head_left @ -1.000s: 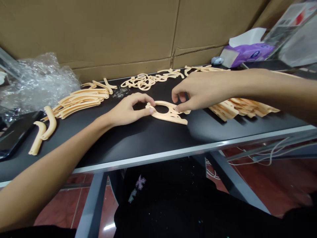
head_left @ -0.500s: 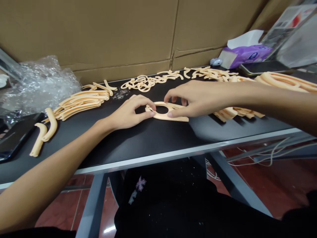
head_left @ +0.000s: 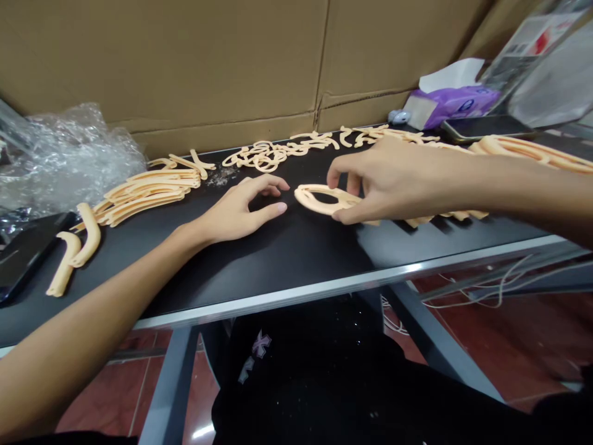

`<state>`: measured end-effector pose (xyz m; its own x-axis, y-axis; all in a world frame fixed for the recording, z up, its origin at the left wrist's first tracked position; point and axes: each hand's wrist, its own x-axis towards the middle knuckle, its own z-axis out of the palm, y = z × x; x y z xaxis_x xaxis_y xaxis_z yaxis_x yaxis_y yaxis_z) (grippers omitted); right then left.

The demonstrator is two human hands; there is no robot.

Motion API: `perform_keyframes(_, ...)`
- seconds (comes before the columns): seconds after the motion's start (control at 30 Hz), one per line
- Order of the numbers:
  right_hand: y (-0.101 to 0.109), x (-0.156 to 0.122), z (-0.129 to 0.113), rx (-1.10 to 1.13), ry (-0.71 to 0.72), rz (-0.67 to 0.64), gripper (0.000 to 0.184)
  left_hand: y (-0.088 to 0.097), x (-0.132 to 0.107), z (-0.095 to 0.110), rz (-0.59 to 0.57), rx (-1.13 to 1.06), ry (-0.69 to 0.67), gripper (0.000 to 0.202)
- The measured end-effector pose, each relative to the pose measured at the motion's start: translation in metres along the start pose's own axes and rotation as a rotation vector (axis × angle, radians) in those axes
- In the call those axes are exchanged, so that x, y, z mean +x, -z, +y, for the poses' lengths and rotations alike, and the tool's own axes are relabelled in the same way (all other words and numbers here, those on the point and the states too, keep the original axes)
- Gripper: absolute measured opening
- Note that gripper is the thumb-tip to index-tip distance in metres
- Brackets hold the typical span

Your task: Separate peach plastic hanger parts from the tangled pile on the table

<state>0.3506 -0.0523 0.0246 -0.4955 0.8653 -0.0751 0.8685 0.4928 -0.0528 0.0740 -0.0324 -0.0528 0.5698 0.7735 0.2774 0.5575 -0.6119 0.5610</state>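
A flat peach-coloured plastic ring piece (head_left: 309,196) with an oval hole lies over the black tabletop (head_left: 259,259). My right hand (head_left: 393,179) pinches its right side between thumb and fingers. My left hand (head_left: 241,207) rests on the table just left of the piece, fingers apart and apart from it by a small gap. Behind my right hand lies a stack of similar peach pieces (head_left: 445,215), partly hidden by the wrist.
A pile of long curved peach strips (head_left: 148,188) lies at left, two thick curved pieces (head_left: 76,244) beside it, and loose offcuts (head_left: 273,153) at the back. Crumpled clear plastic (head_left: 65,157), a dark phone (head_left: 23,250), a tissue pack (head_left: 451,102) and a cardboard wall (head_left: 208,62) surround the table.
My left hand has let go of the ring piece. My right hand has drawn the piece to the right, away from the left fingers.
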Motion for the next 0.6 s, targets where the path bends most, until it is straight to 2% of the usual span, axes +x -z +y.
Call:
perform_keyframes(0.13, 0.02, -0.012, 0.02, -0.106, -0.131, 0.1, 0.039, 0.0, 0.0, -0.001, -0.003, 0.004, 0.025, 0.051)
perform_keyframes(0.27, 0.034, -0.023, 0.045, -0.283, -0.28, 0.114, 0.033, 0.001, 0.0, -0.001, -0.011, 0.006, 0.026, 0.052)
perform_keyframes(0.4, 0.033, -0.029, 0.055, -0.355, -0.374, 0.063, 0.031, 0.002, 0.0, 0.001, -0.01, 0.008, 0.032, 0.053)
perform_keyframes(0.6, 0.024, -0.036, 0.047, -0.352, -0.474, -0.05, 0.042, 0.003, -0.001, 0.002, -0.015, 0.021, 0.041, 0.052)
